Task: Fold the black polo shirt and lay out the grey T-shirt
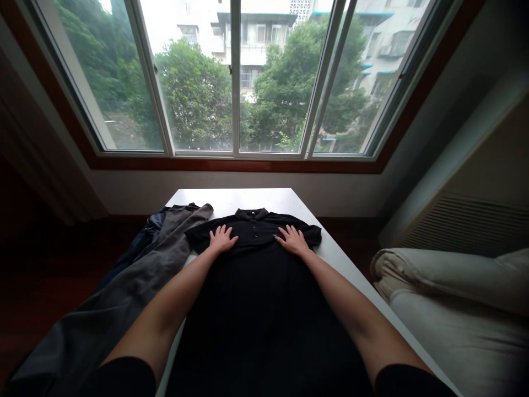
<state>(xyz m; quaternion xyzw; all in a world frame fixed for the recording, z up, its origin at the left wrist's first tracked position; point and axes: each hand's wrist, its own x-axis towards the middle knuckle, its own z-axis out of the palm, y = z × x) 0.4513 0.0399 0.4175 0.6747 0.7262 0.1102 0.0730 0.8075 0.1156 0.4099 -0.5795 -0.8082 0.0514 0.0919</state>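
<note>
A black short-sleeved polo shirt [256, 275] lies spread out, front side up, with its collar at the far end and its buttons showing. My left hand [222, 239] rests flat on the shirt's upper left chest, near the left sleeve, fingers spread. On the opposite side, my right hand [292, 240] lies flat by the right sleeve, its fingers apart, next to a small mark on the chest. Neither hand grips the cloth. The shirt's lower part runs toward me into dark shade, so its hem cannot be made out.
Under the shirt is a white table [248, 196]. Grey trousers [165, 242] and dark blue clothing [124, 264] hang over its left side. To the right sits a pale padded sofa [454, 275]. A wide window [235, 82] is beyond the table's far edge.
</note>
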